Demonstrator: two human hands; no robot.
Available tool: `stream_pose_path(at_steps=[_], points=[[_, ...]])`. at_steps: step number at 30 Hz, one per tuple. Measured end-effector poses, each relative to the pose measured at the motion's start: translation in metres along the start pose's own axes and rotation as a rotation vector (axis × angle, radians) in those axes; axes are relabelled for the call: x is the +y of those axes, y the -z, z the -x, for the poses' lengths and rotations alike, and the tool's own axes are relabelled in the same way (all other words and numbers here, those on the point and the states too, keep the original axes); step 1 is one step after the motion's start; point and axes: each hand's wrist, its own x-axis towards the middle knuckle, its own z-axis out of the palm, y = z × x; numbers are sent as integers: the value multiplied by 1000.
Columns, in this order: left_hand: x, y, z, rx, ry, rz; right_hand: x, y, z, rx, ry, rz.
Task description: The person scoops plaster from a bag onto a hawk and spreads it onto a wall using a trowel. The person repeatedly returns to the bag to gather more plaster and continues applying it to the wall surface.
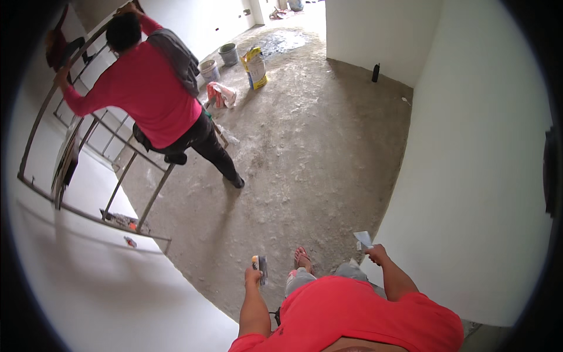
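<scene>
My left hand [253, 274] is closed round a trowel [263, 268] with a flat grey blade and a yellow-orange patch near its far end. It hangs low over the floor, left of my sandalled foot [302, 258]. In my right hand [377, 254] is a putty knife [363, 238], its wide pale blade pointing up and left. That hand is near the base of the white right wall [469, 176], with the blade apart from it. Part of each tool's handle is hidden by my fingers.
A co-worker [149, 94] in a pink shirt grips a metal scaffold frame [155, 196] by the left wall. Beyond stand two buckets [229, 54], a yellow-and-white sack [255, 70] and a red-and-white bag [220, 95]. A black bottle [375, 73] stands near the far right wall.
</scene>
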Motion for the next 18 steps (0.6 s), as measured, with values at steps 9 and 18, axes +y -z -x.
stream_pose_path(at_steps=[9,18], points=[[223,47,-135,-79,-249,-215,38,-17,-5,11,-264,-87],[357,70,-225,-60,-222,-230,-87,45,-99,118,-486,-374]])
